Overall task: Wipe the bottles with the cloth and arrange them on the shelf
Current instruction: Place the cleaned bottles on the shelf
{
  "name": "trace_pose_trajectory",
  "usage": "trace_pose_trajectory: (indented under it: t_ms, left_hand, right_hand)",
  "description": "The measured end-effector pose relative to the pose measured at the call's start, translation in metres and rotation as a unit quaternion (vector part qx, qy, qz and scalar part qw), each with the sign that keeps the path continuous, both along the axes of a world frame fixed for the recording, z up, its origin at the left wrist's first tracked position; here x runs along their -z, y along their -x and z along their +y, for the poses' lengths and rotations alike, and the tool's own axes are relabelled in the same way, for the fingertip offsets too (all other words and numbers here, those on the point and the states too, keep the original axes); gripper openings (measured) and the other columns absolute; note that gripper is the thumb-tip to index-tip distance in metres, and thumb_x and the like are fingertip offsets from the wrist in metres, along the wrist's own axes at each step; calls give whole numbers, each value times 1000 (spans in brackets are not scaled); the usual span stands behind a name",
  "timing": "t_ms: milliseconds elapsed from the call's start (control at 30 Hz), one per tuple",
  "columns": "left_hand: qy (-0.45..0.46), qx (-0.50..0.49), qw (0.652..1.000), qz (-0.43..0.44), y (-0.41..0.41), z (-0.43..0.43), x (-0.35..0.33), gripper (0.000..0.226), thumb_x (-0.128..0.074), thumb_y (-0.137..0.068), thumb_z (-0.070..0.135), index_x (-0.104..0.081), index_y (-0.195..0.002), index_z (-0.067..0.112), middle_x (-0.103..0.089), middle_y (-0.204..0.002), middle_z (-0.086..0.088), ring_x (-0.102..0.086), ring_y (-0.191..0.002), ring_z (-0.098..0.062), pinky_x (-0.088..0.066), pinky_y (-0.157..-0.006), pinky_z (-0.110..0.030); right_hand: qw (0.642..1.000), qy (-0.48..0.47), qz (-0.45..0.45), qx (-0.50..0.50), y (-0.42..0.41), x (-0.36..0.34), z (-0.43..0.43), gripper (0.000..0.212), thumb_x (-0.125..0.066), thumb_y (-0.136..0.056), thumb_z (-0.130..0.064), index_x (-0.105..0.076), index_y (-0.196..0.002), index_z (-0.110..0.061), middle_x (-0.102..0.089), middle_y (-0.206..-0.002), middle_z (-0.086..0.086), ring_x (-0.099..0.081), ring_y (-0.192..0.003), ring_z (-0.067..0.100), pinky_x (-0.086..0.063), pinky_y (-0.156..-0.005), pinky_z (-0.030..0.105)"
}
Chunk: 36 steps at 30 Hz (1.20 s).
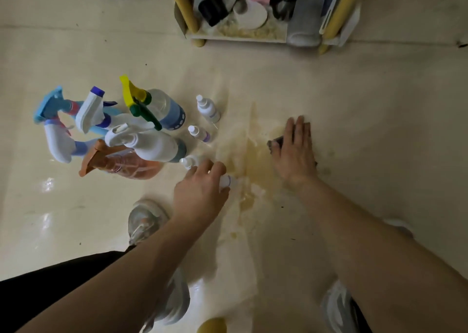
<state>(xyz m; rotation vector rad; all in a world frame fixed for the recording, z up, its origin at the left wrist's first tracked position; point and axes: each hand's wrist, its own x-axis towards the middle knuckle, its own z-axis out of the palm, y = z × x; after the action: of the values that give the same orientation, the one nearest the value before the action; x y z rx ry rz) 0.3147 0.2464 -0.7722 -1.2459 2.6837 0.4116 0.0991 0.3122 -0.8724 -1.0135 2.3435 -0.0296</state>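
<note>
The left grip (200, 190) is clamped round a small white bottle (228, 180) standing on the floor (379, 130). To its right, the right grip (293, 155) lies flat with its fingers straight, pressing a dark cloth (276, 142) onto the floor. A yellowish stain (249, 145) spreads between the two. Just beyond the left grip's knuckles stand three more little bottles (200, 132), and left of those is a cluster of spray bottles (149, 142). Farthest off, beyond both grips, is the shelf (238, 38), crowded with items.

Spray bottles (152, 145) stand clustered; cloth (277, 141) seemingly dark, bunched
</note>
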Motion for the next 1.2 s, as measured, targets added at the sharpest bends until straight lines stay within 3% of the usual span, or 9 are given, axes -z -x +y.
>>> trace_pose_trajectory:
  t_ms: [167,333,433,567,700,800,900,1000,1200]
  left_hand:
    - [2,28,999,21,-29,-13,6,43,-86,-68,31,-63,-102,20,-62,-96,1,-62,-74,-26,-51,-50,-34]
    - [-5,51,998,26,-47,-17,11,41,-87,-67,27,-63,-100,17,-62,-94,-1,-62,-74,-29,-49,-52,-34]
    - [-18,54,998,23,-50,-15,14,40,-86,-69,25,-64,-101,15,-62,-94,-4,-62,-74,-31,-50,-55,-36]
    - [-23,54,998,12,-47,-5,14,40,-87,-68,24,-65,-101,15,-62,-92,-4,-62,-71,-31,-50,-52,-35]
    - [-33,55,998,9,-43,1,16,39,-86,-69,25,-65,-101,17,-61,-92,-2,-62,-73,-31,-47,-52,-33]
    - [-43,48,998,4,-43,2,17,40,-85,-70,23,-64,-103,15,-61,-94,-5,-61,-74,-33,-45,-56,-33]
    - [-35,30,999,-4,-50,-4,15,40,-85,-69,20,-64,-102,12,-61,-93,-8,-60,-74,-34,-42,-59,-32]
    - [-28,12,1000,-7,-60,-13,11,39,-85,-69,19,-63,-100,11,-59,-90,-9,-57,-71,-34,-40,-59,-32]
    - [-30,-42,999,-8,-73,-19,7,37,-83,-71,21,-63,-101,14,-58,-91,-7,-56,-74,-32,-47,-58,-37]
  right_hand:
    - [961,56,74,-262,-56,23,7,68,-20,-105,-39,-6,-161,-4,-5,-169,18,-2,-157,35,-6,-128,44]
    - [816,56,43,-573,-50,27,84,64,-25,-103,-40,-22,-161,-13,-15,-169,7,-13,-157,27,-12,-125,44]
    - [859,65,102,-497,-7,23,90,64,-30,-97,-46,-39,-155,-19,-38,-161,8,-31,-151,27,-23,-119,49]
    - [977,-32,135,-163,42,11,104,66,-29,-102,-50,-24,-161,-20,-22,-166,18,-22,-153,37,-19,-120,57]
    - [988,-34,141,46,-3,10,123,70,-39,-105,-40,-19,-159,0,-13,-166,26,-15,-154,40,-21,-124,53]
    - [986,8,124,-111,-81,12,135,68,-29,-103,-37,-25,-156,5,-17,-163,31,-15,-153,42,-11,-127,47]
    - [933,31,25,-358,-134,8,153,69,-24,-101,-42,-22,-160,-7,-9,-168,17,-7,-157,34,-11,-127,44]
    - [886,45,5,-462,-118,16,140,67,-31,-100,-46,-28,-160,-15,-13,-169,9,-16,-157,25,-16,-124,41]
    - [957,65,70,-274,-36,23,12,69,-22,-102,-50,-25,-160,-11,-16,-169,14,-18,-156,29,-22,-123,46]
